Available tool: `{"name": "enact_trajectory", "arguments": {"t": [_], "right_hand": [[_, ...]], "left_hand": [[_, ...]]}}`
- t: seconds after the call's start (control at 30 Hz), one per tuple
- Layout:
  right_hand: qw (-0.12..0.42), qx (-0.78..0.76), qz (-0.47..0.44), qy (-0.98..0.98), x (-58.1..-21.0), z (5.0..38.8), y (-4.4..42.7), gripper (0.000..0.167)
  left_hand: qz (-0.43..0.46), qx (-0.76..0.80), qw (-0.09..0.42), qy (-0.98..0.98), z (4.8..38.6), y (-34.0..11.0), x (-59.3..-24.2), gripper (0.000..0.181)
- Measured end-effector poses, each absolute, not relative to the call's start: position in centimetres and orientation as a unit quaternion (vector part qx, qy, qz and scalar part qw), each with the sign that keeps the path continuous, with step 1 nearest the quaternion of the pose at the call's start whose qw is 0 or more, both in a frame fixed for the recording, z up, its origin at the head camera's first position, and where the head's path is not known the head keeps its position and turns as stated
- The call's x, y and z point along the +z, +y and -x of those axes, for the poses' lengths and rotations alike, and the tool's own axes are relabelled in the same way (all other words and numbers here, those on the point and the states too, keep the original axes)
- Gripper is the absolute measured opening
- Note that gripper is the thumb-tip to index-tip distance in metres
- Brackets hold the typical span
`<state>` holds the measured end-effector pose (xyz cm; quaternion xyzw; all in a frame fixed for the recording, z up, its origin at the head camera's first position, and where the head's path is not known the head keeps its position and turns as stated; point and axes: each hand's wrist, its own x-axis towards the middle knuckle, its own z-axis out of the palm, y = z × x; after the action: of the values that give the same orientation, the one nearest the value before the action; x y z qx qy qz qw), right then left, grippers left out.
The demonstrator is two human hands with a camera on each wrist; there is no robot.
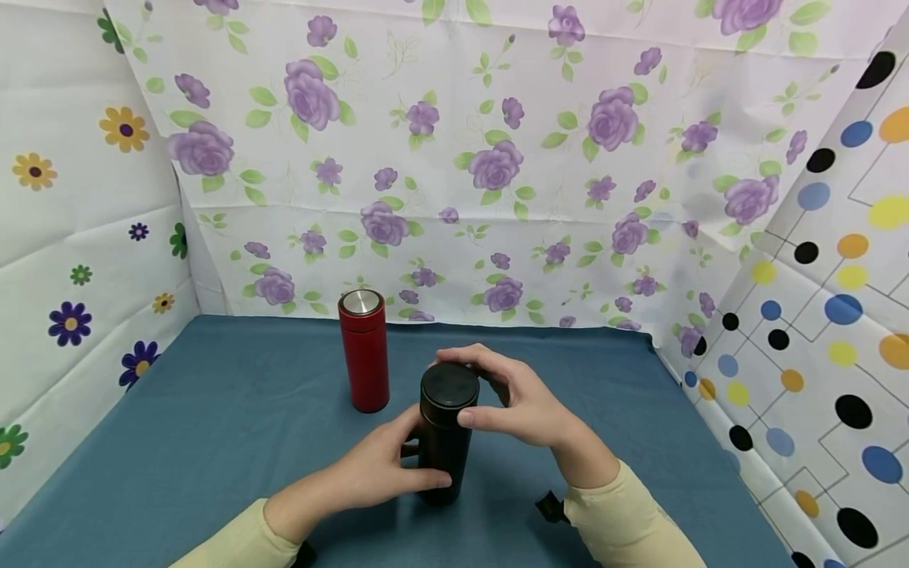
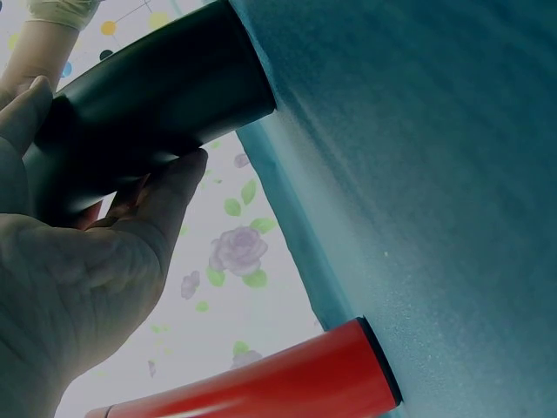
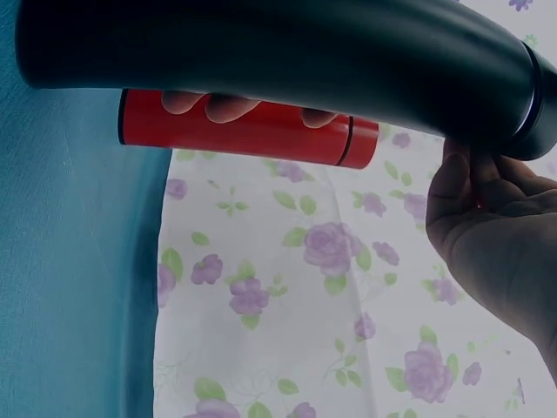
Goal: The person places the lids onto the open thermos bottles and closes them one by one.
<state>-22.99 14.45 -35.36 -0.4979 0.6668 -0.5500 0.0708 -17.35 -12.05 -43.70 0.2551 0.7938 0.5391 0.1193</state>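
Note:
A black thermos bottle (image 1: 442,450) with a round black lid (image 1: 450,385) stands upright on the blue cloth in the head view. My left hand (image 1: 372,469) grips its body, thumb in front and fingers wrapping behind. Around the lid, my right hand (image 1: 521,402) curls with its thumb on the near side and fingers at the far side. The left wrist view shows the black bottle's lower body (image 2: 174,83) beside the left hand's fingers. In the right wrist view, the right hand (image 3: 500,231) touches the bottle near its lid end, and left fingertips show below the body.
A red thermos bottle (image 1: 368,363) with a silver-topped lid stands behind and left of the black one. Blue cloth (image 1: 234,410) covers the table. Flowered sheets (image 1: 426,158) hang behind and at the left, a dotted sheet (image 1: 838,355) at the right.

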Motion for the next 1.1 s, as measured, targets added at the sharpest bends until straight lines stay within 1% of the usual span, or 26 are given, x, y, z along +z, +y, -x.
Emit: {"name": "enact_trajectory", "arguments": {"t": [0.4,1.1], "right_hand": [[0.056,-0.553,0.47,0.686,-35.37,22.88,14.43,0.056],[0.028,-0.545,0.458,0.702,-35.57,22.73,14.12,0.058]], "left_hand": [[-0.25,0.54,0.123,0.794,17.37,-12.04,-43.71,0.077],[-0.254,0.541,0.123,0.792,17.45,-12.08,-43.73,0.078]]}}
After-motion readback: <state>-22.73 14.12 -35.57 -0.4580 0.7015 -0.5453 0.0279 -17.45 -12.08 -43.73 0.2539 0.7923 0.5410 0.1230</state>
